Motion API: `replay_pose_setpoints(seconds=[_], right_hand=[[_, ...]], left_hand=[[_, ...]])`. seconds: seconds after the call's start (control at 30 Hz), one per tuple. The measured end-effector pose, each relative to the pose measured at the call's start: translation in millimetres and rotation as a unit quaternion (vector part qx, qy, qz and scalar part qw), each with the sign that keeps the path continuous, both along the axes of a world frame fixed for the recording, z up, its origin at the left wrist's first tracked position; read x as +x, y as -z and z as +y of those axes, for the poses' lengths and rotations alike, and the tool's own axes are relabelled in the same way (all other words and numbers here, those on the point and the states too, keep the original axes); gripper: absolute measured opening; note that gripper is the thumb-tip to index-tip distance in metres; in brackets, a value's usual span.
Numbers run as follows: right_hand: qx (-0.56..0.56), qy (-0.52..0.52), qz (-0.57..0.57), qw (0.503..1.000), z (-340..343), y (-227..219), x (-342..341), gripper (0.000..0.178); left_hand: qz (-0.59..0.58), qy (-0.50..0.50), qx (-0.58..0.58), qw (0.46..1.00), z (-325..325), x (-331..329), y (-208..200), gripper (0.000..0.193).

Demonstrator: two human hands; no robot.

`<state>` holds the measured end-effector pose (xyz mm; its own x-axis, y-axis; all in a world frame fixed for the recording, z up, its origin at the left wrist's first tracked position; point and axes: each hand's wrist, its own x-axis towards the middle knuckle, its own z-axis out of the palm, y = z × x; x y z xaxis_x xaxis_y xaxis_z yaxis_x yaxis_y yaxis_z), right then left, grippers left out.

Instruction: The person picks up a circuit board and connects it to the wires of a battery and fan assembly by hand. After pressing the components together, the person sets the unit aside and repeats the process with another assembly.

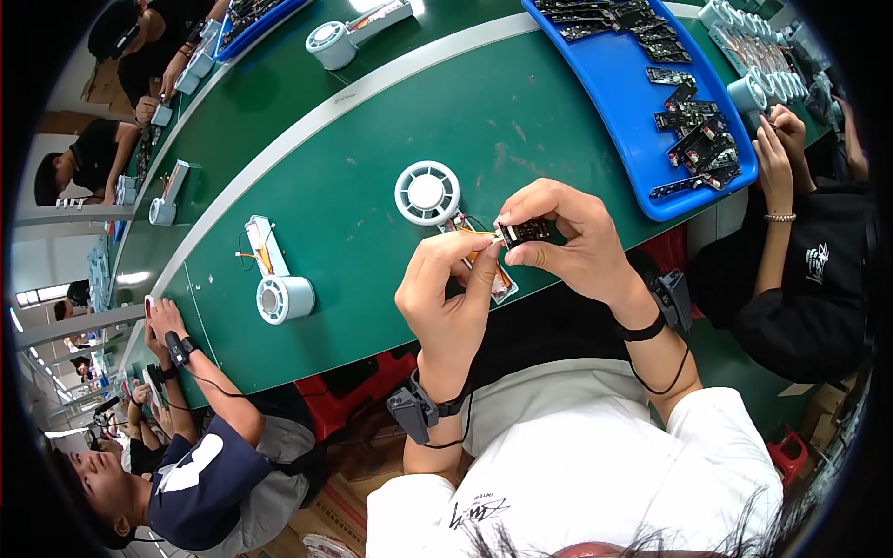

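My right hand (567,237) pinches a small black circuit board (530,232) by its edges between thumb and fingers. Against the board's left end, my left hand (451,279) has thumb and forefinger closed on a small white wire plug (497,240). Whether the plug is seated in the board cannot be made out. Thin yellow and dark wires run from it to a light blue handheld fan (428,192) lying on the green table just beyond my hands. The fan's handle is opened up, and my left hand partly covers it.
Farther left lies another light blue fan (285,299) with its handle open and wires showing. A blue tray (619,139) of black circuit boards stands at the right. Co-workers sit on both sides. More fans, one a white-blue fan (331,45), stand across the pale strip (316,116).
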<state>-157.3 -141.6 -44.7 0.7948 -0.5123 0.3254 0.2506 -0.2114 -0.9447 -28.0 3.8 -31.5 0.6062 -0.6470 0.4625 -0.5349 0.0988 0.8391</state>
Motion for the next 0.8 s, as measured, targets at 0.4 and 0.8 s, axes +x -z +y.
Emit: replay_pose_setpoints(seconds=[0.4,0.8], right_hand=[[0.025,-0.042,0.017,0.999,-5.4,-4.3,1.9,0.036],[0.091,-0.107,0.096,0.985,-10.8,-17.0,4.6,0.037]], left_hand=[[0.03,0.018,0.01,0.999,3.2,3.4,1.5,0.013],[0.077,0.083,-0.013,0.993,7.8,11.0,4.5,0.013]])
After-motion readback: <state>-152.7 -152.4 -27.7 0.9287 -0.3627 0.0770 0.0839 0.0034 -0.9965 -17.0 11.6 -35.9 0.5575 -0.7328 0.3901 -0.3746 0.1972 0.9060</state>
